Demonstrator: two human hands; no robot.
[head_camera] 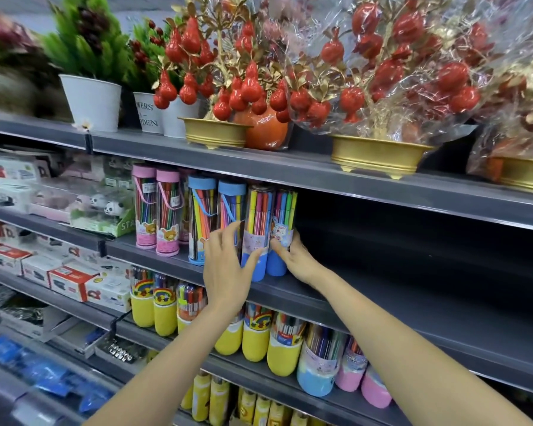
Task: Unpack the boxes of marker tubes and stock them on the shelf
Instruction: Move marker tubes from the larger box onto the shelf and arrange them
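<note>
Two clear marker tubes with blue bases stand upright at the front edge of the grey middle shelf [382, 305]. My left hand [225, 272] wraps around the left blue-based tube [256, 229], thumb on its right side. My right hand [299, 256] grips the right blue-based tube [282, 232] from its right side near the base. Just left of them stand two blue-capped tubes [202, 216] and pink-capped tubes [166, 210] in a row.
Right of my hands the middle shelf is dark and bare. The shelf below holds yellow-based tubes [253, 336] and pink and blue ones [351, 370]. Above, gold pots with red fruit trees [379, 155] overhang. Stapler boxes [71, 281] sit at the left.
</note>
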